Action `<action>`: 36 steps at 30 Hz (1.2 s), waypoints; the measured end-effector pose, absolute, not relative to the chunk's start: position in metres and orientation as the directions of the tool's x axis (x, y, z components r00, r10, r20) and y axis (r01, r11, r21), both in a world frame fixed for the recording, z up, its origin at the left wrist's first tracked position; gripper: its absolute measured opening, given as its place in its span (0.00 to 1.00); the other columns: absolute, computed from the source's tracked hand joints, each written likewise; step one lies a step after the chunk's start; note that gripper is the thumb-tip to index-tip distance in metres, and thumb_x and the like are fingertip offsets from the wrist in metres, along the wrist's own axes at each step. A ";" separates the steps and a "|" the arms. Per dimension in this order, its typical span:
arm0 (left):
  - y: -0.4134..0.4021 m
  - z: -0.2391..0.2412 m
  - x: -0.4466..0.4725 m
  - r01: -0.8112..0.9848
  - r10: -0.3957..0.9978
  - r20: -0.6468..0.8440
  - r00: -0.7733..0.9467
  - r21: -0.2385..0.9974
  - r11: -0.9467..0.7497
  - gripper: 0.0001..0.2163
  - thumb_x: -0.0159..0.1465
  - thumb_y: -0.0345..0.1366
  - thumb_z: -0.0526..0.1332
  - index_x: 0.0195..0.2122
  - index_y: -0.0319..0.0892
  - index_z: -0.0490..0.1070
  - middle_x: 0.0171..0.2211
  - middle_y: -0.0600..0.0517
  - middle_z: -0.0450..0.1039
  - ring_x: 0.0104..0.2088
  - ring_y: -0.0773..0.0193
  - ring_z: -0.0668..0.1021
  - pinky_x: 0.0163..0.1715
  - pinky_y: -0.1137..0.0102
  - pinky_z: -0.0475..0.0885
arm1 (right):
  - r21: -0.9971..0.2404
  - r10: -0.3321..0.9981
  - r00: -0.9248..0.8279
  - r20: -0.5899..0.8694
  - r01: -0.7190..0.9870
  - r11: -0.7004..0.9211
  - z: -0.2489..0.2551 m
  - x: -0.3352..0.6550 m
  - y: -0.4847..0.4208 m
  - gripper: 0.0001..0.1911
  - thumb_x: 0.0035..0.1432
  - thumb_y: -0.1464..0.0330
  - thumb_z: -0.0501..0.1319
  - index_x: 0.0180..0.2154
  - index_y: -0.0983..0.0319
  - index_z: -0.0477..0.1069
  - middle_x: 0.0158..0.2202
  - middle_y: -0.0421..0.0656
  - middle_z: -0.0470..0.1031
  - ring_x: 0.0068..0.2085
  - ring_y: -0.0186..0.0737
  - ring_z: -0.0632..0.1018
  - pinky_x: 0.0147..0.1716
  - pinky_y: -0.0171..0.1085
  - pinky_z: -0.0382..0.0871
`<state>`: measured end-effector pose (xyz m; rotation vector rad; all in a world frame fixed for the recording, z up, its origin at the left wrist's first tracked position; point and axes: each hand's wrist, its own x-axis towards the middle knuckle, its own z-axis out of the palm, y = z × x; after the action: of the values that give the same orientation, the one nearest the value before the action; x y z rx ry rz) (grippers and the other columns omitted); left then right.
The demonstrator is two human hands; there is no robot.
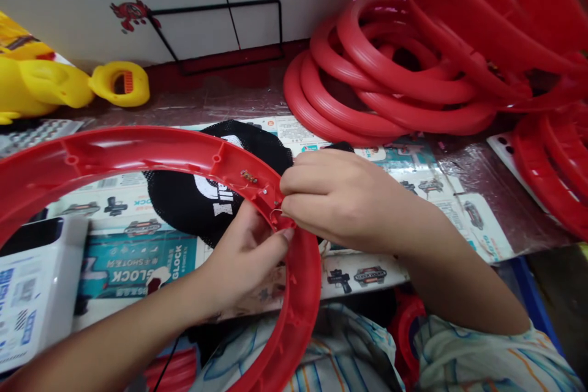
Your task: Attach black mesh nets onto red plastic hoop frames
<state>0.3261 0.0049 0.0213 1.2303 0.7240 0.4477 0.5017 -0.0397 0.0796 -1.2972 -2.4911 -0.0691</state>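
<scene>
A large red plastic ring [138, 150] lies across my lap and the table edge, hollow side up. My left hand [243, 260] reaches through it from below and grips its rim, thumb pressed on the edge. My right hand [335, 199] comes from the right, fingers pinched together at the same spot on the rim, where a thin bit of wire seems to stick out; what the fingers hold is too small to name. A small metal part [248, 176] sits in the ring's channel just left of my fingers. A black mesh net [206, 196] with white lettering lies under the ring.
A pile of red rings [390, 73] fills the back right, with more at the far right [551, 177]. Yellow plastic toy parts [119, 82] lie at the back left. Flattened printed cartons [138, 257] cover the table. A white box [32, 288] stands at the left.
</scene>
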 end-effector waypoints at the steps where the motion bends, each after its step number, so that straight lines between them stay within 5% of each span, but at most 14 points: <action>1: 0.006 0.020 0.326 0.046 0.688 -0.236 0.687 0.958 0.282 0.13 0.57 0.37 0.67 0.37 0.44 0.63 0.37 0.51 0.75 0.38 0.63 0.77 0.39 0.68 0.75 | -0.103 0.784 -0.545 0.297 0.798 0.594 0.080 0.503 -0.040 0.17 0.70 0.75 0.51 0.29 0.65 0.72 0.32 0.41 0.69 0.33 0.35 0.64 0.33 0.37 0.57; 10: 0.010 0.016 0.332 0.101 0.691 -0.239 0.682 0.967 0.234 0.14 0.54 0.35 0.67 0.39 0.42 0.64 0.36 0.52 0.74 0.37 0.61 0.78 0.35 0.69 0.76 | -0.077 0.711 -0.660 0.242 0.718 0.692 0.083 0.498 -0.045 0.17 0.69 0.79 0.52 0.30 0.65 0.73 0.31 0.42 0.69 0.33 0.37 0.66 0.36 0.37 0.62; 16: 0.010 0.017 0.332 0.131 0.593 -0.319 0.740 0.932 0.338 0.18 0.54 0.39 0.68 0.41 0.42 0.63 0.31 0.56 0.71 0.26 0.67 0.76 0.23 0.72 0.75 | -0.089 0.721 -0.641 0.263 0.728 0.680 0.077 0.498 -0.043 0.15 0.70 0.77 0.53 0.33 0.66 0.75 0.31 0.42 0.69 0.34 0.38 0.67 0.35 0.37 0.62; 26: 0.009 0.019 0.333 0.146 0.589 -0.368 0.720 0.909 0.389 0.22 0.55 0.47 0.70 0.40 0.42 0.60 0.29 0.57 0.71 0.23 0.67 0.77 0.22 0.72 0.77 | -0.065 0.792 -0.571 0.217 0.801 0.595 0.081 0.501 -0.042 0.15 0.69 0.75 0.54 0.31 0.65 0.74 0.30 0.41 0.69 0.32 0.38 0.66 0.33 0.38 0.58; 36: 0.010 0.013 0.331 0.134 0.576 -0.353 0.737 0.912 0.387 0.18 0.59 0.46 0.67 0.41 0.43 0.60 0.31 0.56 0.72 0.26 0.66 0.78 0.24 0.70 0.77 | -0.166 0.837 -0.512 0.195 0.824 0.542 0.083 0.509 -0.040 0.12 0.67 0.74 0.55 0.32 0.66 0.74 0.32 0.44 0.71 0.34 0.38 0.69 0.33 0.38 0.60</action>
<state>0.3305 0.0105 0.0132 1.1617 0.7226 0.3150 0.5087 -0.0397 0.0834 -1.3909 -2.5302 0.0757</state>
